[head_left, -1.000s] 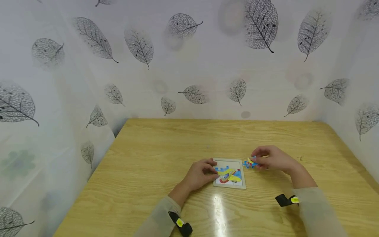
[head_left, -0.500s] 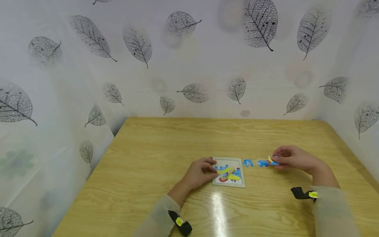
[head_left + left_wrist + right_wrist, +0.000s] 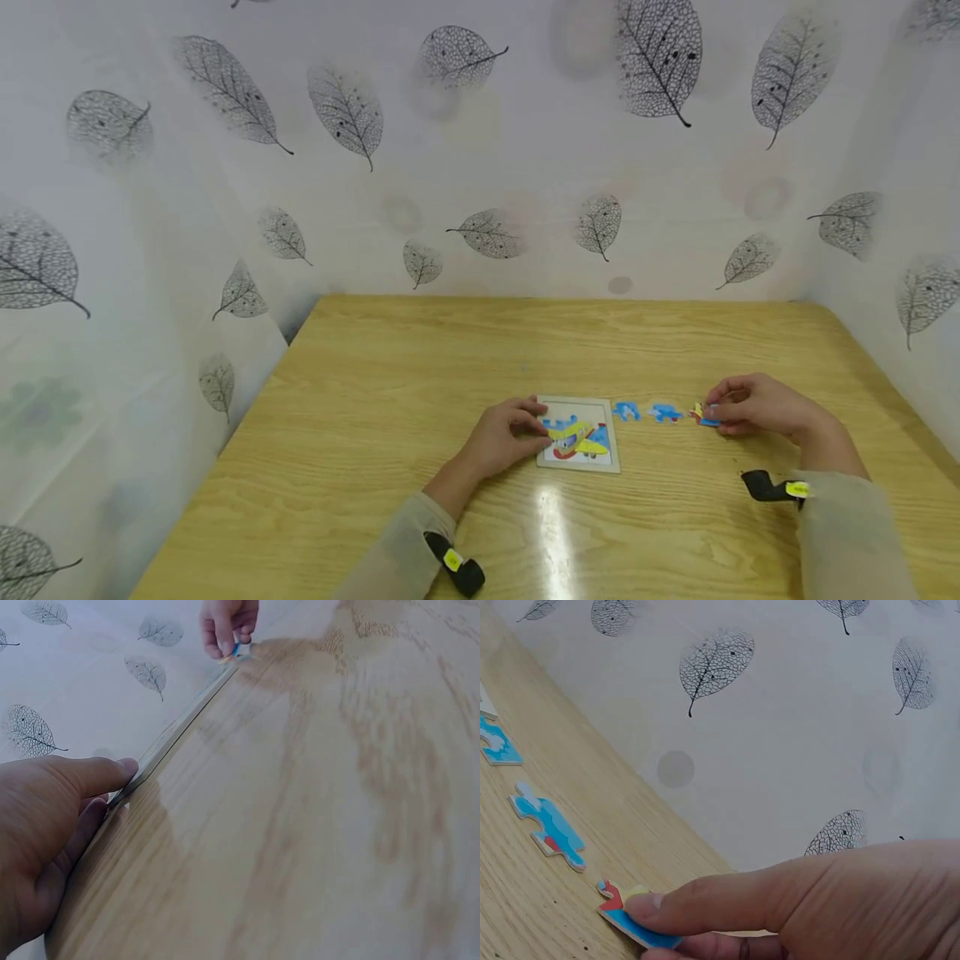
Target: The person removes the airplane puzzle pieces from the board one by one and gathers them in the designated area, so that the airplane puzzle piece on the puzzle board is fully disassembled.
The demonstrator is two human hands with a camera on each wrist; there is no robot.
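A square jigsaw board with a pale rim lies on the table, showing a partly filled yellow aeroplane picture. My left hand grips the board's left edge, thumb on the rim in the left wrist view. To the board's right, my right hand pinches a blue, red and yellow puzzle piece between thumb and fingers, low at the tabletop. Between board and hand lie two loose pieces: a blue puzzle piece beside the rim, and a blue piece with a red patch.
The wood-grain table stretches around the board. A white leaf-print curtain hangs behind it and along both sides. Black straps with yellow tags sit at both wrists.
My right hand has moved right, away from the board, leaving two puzzle pieces spaced out on the table, and still pinches a third. The left hand has stayed at the board.
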